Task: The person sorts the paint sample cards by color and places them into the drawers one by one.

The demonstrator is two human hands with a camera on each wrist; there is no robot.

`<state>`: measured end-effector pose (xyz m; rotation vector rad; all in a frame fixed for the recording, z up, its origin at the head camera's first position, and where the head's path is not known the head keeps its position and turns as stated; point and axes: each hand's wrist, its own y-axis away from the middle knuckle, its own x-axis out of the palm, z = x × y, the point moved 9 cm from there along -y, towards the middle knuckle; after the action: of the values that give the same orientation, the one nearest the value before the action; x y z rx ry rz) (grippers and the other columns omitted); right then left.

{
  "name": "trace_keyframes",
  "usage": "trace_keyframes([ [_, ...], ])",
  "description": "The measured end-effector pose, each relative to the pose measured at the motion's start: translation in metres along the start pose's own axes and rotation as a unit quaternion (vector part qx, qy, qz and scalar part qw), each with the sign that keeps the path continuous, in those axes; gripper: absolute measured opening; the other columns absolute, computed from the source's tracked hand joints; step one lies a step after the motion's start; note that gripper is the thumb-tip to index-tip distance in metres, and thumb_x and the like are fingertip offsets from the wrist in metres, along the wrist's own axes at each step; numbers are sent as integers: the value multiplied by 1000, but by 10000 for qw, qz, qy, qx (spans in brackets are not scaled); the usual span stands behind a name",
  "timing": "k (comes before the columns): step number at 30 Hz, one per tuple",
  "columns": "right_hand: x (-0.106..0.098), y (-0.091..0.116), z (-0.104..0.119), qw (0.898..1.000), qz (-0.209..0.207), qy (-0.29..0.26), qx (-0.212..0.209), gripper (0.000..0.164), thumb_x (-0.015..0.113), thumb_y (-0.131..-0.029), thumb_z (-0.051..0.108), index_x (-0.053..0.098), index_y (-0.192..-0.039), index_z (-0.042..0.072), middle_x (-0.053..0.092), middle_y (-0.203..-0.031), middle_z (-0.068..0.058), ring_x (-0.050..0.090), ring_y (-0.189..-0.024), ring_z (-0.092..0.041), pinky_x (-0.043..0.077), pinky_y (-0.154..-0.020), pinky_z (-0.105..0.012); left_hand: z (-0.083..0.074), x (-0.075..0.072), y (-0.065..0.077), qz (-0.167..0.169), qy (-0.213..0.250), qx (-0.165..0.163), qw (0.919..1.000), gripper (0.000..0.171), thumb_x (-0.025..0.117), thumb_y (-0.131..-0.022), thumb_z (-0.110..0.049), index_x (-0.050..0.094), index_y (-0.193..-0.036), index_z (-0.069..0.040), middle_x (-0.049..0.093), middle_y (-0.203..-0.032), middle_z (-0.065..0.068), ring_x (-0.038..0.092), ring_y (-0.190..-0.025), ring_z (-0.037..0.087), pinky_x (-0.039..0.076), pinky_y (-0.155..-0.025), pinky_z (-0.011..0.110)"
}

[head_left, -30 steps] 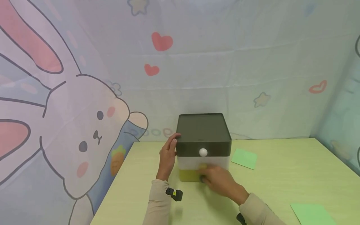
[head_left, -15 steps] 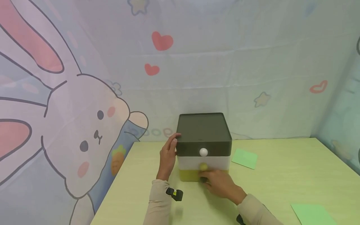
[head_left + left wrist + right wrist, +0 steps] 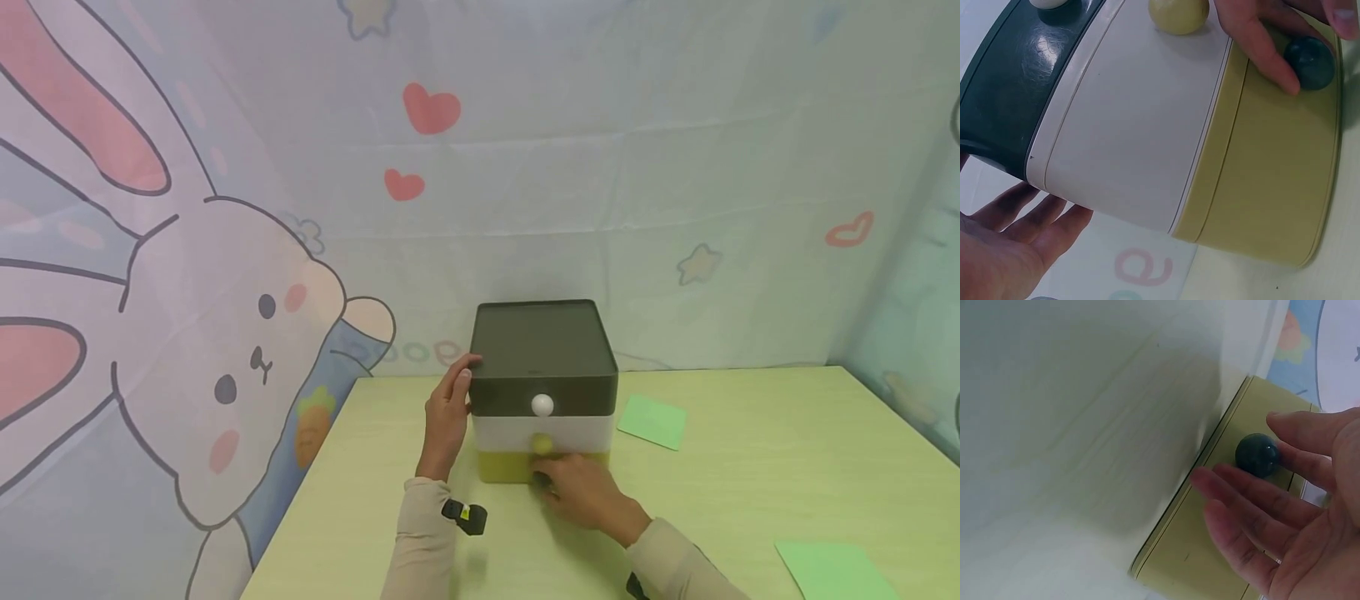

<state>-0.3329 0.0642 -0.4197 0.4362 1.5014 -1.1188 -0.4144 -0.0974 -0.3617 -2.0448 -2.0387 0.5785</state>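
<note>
A small three-tier drawer box stands on the table, with a dark green top drawer [image 3: 502, 397], a white middle drawer [image 3: 1129, 112] and a yellow bottom drawer [image 3: 1260, 187]. All three fronts sit flush. My left hand [image 3: 447, 421] steadies the box's left side, its fingertips at the upper left edge. My right hand [image 3: 588, 492] is at the bottom drawer, fingers around its dark green knob [image 3: 1257, 455]. One finger lies against the knob, while the thumb stands a little off it. Above are a yellow knob [image 3: 542, 443] and a white knob [image 3: 542, 406].
A green paper square [image 3: 654, 422] lies just right of the box, and another green paper [image 3: 834, 570] lies at the table's front right. Behind the table [image 3: 750, 483] hangs a cloth backdrop [image 3: 675, 183] printed with a rabbit.
My right hand has dropped slightly from over the yellow knob to the dark green knob, uncovering the yellow one. My left hand and the box stay put.
</note>
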Motion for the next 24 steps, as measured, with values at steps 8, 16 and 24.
trace_keyframes([
  [8,0,1,1,10000,-20,45,16,27,81,-79,11,72,-105,13,72,-86,-1,66,-76,-17,51,-60,-30,1,1,0,38,64,-92,9999,35,43,-106,-45,63,-133,-32,53,-151,-2,52,-138,30,47,-104,62],
  [16,4,6,3,9996,-261,23,-59,22,78,-82,14,70,-103,17,72,-82,3,65,-67,-14,43,-51,-25,0,0,0,40,107,-97,9999,36,43,-106,-45,62,-134,-31,52,-152,-1,51,-139,30,47,-104,61],
  [24,2,16,8,9997,-115,92,-186,22,78,-82,14,66,-100,19,65,-71,6,57,-57,-9,34,-45,-23,0,0,-1,-33,53,-82,9999,35,44,-106,-45,64,-132,-31,55,-150,-1,53,-136,28,49,-102,60],
])
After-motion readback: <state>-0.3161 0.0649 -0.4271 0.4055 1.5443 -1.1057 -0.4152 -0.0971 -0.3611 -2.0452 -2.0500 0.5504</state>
